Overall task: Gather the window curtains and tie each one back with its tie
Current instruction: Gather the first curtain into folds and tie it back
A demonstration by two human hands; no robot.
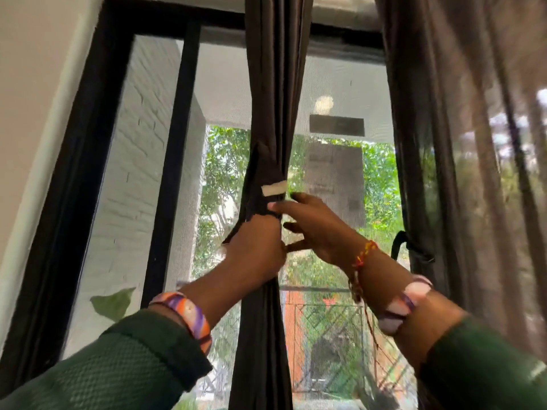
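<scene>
A dark brown curtain (273, 84) hangs gathered into a narrow bundle in the middle of the window. A dark tie (260, 202) with a pale fastener strip (273, 188) is wrapped round the bundle. My left hand (256, 248) grips the gathered curtain just below the tie. My right hand (316, 229) reaches in from the right with straight fingers, its thumb touching the tie beside the pale strip. A second dark curtain (461, 128) hangs spread out on the right. Its own tie (414, 250) dangles loose at its left edge.
The black window frame (88, 137) runs up the left side, next to a white wall (35, 84). A mesh screen (340, 93) covers the window, with trees and a railing outside. A green leaf (114, 303) shows at the lower left.
</scene>
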